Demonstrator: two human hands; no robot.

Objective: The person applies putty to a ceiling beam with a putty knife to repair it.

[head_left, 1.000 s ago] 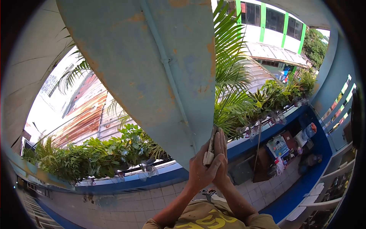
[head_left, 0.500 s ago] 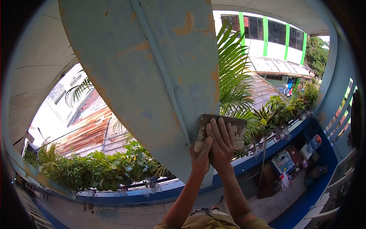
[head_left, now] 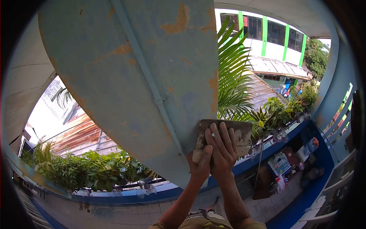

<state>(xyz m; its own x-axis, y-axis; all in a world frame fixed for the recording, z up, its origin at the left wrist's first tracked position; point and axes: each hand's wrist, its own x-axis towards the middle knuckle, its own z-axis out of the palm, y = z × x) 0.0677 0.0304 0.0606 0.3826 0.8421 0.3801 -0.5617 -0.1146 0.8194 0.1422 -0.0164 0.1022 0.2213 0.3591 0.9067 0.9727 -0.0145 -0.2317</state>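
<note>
Fingers (head_left: 217,143) hold a slab (head_left: 243,134); a distant blue sheet (head_left: 281,162) seems unreadable.

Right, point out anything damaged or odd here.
The grey-blue pillar looks worn: its paint is broken by tan patches near the top of the view and along both edges. The flat plate under the right hand is blotched, and the corrugated roof at left has rust-coloured streaks.

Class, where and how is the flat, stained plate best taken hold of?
Probably grip the plate at its lower-left corner, from below, pinching front to back: it looks thin and flat, its broad face shows, and the left hand meets that corner directly.
</note>
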